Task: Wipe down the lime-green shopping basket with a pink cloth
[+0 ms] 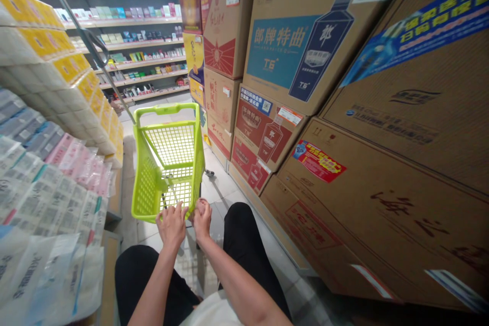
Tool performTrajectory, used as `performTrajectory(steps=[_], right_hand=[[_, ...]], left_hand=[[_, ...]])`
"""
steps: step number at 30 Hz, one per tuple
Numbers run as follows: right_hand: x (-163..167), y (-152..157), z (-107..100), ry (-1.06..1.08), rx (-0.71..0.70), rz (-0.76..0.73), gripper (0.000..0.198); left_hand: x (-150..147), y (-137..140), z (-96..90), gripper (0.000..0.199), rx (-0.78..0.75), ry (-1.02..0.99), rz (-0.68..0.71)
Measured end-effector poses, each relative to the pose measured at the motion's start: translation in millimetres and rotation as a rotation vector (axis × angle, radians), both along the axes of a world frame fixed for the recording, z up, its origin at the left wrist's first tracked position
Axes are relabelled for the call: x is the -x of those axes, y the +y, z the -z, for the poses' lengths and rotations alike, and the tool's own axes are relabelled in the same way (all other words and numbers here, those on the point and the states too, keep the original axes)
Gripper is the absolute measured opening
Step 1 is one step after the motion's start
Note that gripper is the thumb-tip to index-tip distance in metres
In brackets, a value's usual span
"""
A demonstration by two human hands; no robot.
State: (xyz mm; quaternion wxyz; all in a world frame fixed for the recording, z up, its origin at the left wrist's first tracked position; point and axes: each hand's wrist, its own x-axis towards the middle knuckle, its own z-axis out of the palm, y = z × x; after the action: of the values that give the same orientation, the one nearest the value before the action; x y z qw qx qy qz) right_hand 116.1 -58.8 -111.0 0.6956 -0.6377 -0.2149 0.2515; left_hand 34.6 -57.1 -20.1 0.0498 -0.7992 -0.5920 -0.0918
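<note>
Forearms (239, 275) forward, both hands (171, 224) at basket rim (147, 218) — narrow floor (224, 194) alongside.

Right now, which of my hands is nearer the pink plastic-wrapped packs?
Left. Your left hand touches the lime-green plastic basket, right of the packs; your right hand is farther right, by its corner.

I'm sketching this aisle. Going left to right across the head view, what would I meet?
Grey-blue packs → pink packs → green basket → carton with red star → carton with teal panel → carton with blue banner.
</note>
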Motion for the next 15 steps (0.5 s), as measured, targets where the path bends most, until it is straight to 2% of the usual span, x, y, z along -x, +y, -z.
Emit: performTrajectory(steps=[3, 5, 10, 15], right_hand=[[-6.6, 0.0, -26.4, -0.163, -0.007, -0.012, 0.039], [-1.3, -7.5, -34.9, -0.249, -0.017, -0.030, 0.041], [14.6, -25.8, -26.4, -0.350, -0.055, -0.034, 0.041], [-4.9, -8.1, -31.3, -0.374, -0.078, -0.086, 0.028]], left_hand=[[-5.2, -1.3, 1.2, 0.049, -0.016, 0.014, -0.021], [-8.1, -1.9, 2.4, 0.048, -0.020, 0.014, -0.031], [-6.1, -0.2, 4.4, 0.048, -0.030, 0.006, -0.029], [4.5, 3.0, 5.6, 0.047, -0.009, 0.008, 0.013]])
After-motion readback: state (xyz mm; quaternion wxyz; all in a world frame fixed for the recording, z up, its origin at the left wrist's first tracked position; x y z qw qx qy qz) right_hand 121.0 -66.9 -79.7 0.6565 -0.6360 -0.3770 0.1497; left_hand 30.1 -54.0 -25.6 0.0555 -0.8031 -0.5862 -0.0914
